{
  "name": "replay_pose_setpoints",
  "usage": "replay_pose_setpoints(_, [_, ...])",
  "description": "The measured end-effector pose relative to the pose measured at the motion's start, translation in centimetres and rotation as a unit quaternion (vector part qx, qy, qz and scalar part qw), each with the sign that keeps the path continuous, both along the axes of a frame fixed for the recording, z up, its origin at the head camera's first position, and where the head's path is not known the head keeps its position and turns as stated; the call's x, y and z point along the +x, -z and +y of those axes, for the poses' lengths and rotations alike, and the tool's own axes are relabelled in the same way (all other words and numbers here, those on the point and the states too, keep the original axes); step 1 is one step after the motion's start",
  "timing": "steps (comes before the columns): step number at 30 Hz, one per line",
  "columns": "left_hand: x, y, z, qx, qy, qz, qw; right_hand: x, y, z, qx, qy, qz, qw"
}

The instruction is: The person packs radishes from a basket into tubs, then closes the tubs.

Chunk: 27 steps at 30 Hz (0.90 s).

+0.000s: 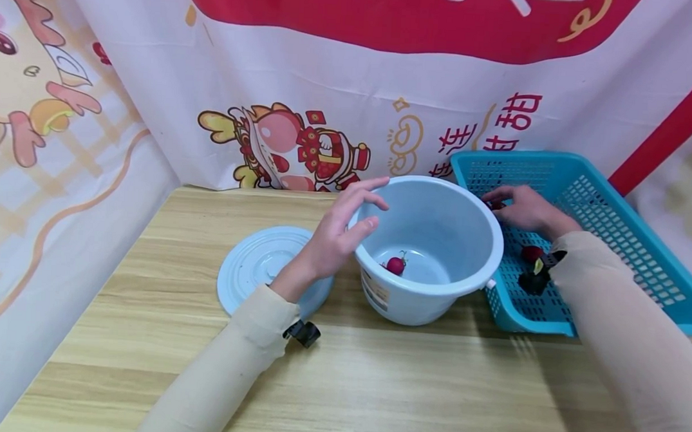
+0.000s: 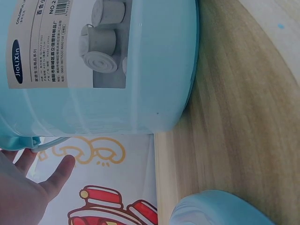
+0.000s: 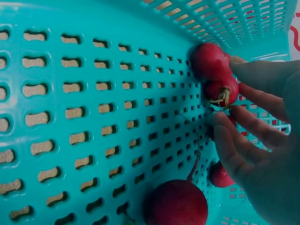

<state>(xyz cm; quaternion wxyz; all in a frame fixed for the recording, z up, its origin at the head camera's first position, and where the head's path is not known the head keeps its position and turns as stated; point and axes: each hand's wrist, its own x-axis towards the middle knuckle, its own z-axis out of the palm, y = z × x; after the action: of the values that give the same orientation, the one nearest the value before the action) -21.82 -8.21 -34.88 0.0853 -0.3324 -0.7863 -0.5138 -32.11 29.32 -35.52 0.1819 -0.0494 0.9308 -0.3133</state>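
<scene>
My left hand (image 1: pixel 342 232) is at the left rim of a light blue plastic bucket (image 1: pixel 423 303), fingers loosely spread and holding nothing. One red radish (image 1: pixel 396 265) lies on the bucket's floor. In the left wrist view the bucket's paper label (image 2: pixel 49 44) shows close up. My right hand (image 1: pixel 526 210) reaches down into a teal basket (image 1: pixel 550 325), its thumb and fingers curled about a radish (image 3: pixel 222 90) with a stringy stem end. Against that one sits another radish (image 3: pixel 210 62), at the thumb tip. Another radish (image 3: pixel 176 204) lies nearer the wrist camera.
The round blue lid (image 1: pixel 245 273) lies on the wooden table (image 1: pixel 373 385), left of the bucket and partly behind my left forearm. The basket stands close against the bucket's right side. A printed curtain (image 1: pixel 329 80) hangs along the table's back edge.
</scene>
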Motion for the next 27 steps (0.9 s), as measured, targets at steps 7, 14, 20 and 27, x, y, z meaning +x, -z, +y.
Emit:
replay_pose_setpoints(7, [0.05, -0.04, 0.04, 0.000, -0.003, 0.000, 1.0000, 0.07, 0.13, -0.20, 0.001, 0.002, 0.008, 1.0000])
replay_pose_setpoints(14, [0.08, -0.06, 0.11, -0.002, -0.005, 0.003, 1.0000, 0.13, 0.19, -0.27, 0.010, -0.004, 0.014, 0.9998])
replay_pose_setpoints(20, [0.09, 0.01, 0.15, 0.002, -0.007, 0.007, 1.0000, 0.03, 0.27, -0.18, 0.017, -0.009, 0.017, 0.9997])
replay_pose_setpoints(27, [0.12, 0.10, 0.20, 0.007, -0.008, 0.004, 0.9999, -0.13, 0.31, 0.08, 0.018, -0.012, 0.015, 0.9997])
